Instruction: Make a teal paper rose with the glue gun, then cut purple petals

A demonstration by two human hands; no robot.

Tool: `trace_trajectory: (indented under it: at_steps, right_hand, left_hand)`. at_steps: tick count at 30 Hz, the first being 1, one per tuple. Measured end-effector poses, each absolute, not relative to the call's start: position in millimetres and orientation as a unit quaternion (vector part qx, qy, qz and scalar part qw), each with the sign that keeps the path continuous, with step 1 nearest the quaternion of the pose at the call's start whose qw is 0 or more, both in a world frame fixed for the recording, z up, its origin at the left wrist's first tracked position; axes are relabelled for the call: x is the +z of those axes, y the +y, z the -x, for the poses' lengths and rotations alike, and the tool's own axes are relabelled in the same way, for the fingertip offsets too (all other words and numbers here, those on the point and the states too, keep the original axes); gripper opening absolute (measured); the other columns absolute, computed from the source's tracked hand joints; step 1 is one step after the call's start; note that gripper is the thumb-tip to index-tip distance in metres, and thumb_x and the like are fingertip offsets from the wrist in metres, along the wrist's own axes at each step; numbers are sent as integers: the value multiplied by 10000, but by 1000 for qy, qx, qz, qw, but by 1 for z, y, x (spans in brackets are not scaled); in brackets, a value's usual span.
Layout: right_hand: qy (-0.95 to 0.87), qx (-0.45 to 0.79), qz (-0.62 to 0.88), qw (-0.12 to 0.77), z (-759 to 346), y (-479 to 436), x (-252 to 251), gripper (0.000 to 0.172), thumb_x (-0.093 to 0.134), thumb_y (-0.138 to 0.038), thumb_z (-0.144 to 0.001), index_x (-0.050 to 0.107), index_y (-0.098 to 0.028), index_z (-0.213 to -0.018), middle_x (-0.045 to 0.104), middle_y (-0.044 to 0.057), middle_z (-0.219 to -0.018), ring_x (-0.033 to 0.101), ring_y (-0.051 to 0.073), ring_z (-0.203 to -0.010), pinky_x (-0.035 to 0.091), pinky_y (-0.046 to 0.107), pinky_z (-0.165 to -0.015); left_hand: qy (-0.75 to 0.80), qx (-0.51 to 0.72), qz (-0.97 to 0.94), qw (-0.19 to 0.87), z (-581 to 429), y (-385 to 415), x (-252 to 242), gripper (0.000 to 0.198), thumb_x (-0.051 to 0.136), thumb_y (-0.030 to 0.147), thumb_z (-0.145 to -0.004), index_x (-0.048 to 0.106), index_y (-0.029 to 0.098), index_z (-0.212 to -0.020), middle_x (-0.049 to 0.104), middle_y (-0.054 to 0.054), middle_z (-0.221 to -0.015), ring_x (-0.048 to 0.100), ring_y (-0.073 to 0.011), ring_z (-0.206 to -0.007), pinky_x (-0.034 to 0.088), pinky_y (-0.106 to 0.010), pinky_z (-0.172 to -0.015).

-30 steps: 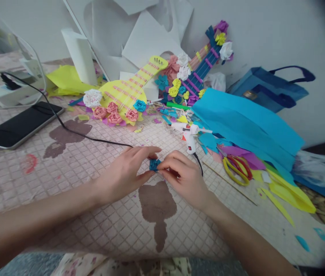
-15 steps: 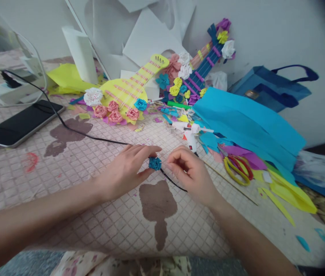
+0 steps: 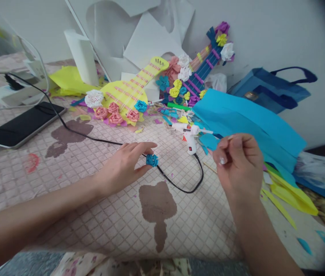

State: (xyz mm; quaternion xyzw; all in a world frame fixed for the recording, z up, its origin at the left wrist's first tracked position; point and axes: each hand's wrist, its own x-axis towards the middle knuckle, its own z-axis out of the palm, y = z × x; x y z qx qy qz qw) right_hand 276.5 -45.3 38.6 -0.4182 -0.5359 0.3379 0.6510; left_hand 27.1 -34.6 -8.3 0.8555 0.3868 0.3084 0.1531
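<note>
Head view, tablecloth [image 3: 93,230] spread below, right hand [image 3: 239,165] was raised, fingers curled, its grip could not be told, left hand [image 3: 119,163] stretched inward, white glue gun [image 3: 190,143] lay between the two, blue paper flower [image 3: 151,160] was pinched at left fingertips.

Small bright-blue paper flower [image 3: 152,160], compact and roundish, ruffled folds with darker gaps between them, held between thumb and fingers of the left hand [image 3: 122,163], over the diamond-patterned cloth [image 3: 107,230] and black cord [image 3: 105,141]
</note>
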Motion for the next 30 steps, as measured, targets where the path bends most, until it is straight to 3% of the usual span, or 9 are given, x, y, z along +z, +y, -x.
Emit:
trace_trajectory:
  at_steps: [3, 6, 9, 11, 16, 20, 30]
  right_hand:
    - [-544, 357, 448, 612, -271, -48, 32, 169, 520, -346, -903, 548, -227, -785, 606, -12, -759, 415, 64, -453, 317, 215, -395]
    - [-549, 462, 462, 521, -254, -52, 18, 200, 502, -378, -904, 616, -215, -879, 673, 41, -955, 458, 65, -480, 350, 211, -381]
    - [-501, 555, 449, 489, -236, -54, 6, 239, 519, -406, -885, 621, -231, -1011, 632, 64, -1161, 500, 59, -509, 401, 209, -390]
    - [-464, 616, 432, 468, -230, -55, 1, 283, 524, -437, -873, 614, -235, -1049, 609, 71, -1198, 518, 58, -513, 418, 208, -391]
    - [-452, 714, 391, 366, -230, -55, -4, 276, 634, -440, -799, 649, -184, -901, 652, 25, -830, 515, 63, -511, 429, 187, -424]
    - [-466, 678, 422, 381, -233, -55, -5, 220, 702, -367, -752, 596, -174, -739, 548, -49, -604, 436, 41, -444, 351, 156, -384]
    - [-425, 622, 408, 515, -233, -53, 3, 229, 681, -370, -772, 567, -189, -691, 530, -45, -638, 444, 48, -476, 339, 169, -401]
  left_hand:
    - [385, 321, -850, 162, -27, -34, -8, 482, 577, 169, -829, 398, 235, -1272, 657, -34, -1034, 613, -192, -989, 464, -372, -901]
    - [379, 335, -844, 176, -26, -35, -7, 500, 590, 171, -824, 398, 238, -1281, 657, -33, -1039, 619, -183, -983, 472, -360, -903]
    - [375, 351, -837, 186, -27, -37, -4, 501, 600, 167, -823, 401, 235, -1277, 654, -29, -1047, 624, -164, -960, 482, -328, -891]
    - [374, 359, -835, 184, -27, -38, -2, 481, 600, 167, -828, 409, 230, -1265, 652, -28, -1051, 623, -158, -956, 482, -318, -890]
    - [374, 370, -836, 154, -28, -39, 0, 465, 608, 161, -827, 420, 230, -1247, 652, -28, -1051, 619, -167, -972, 479, -325, -893]
    - [374, 369, -841, 126, -27, -39, -1, 461, 600, 137, -821, 429, 235, -1237, 649, -33, -1068, 614, -181, -997, 477, -342, -898]
    - [389, 367, -807, 251, -24, -34, -3, 471, 621, 216, -825, 422, 231, -1253, 662, -24, -1037, 622, -152, -936, 488, -302, -847]
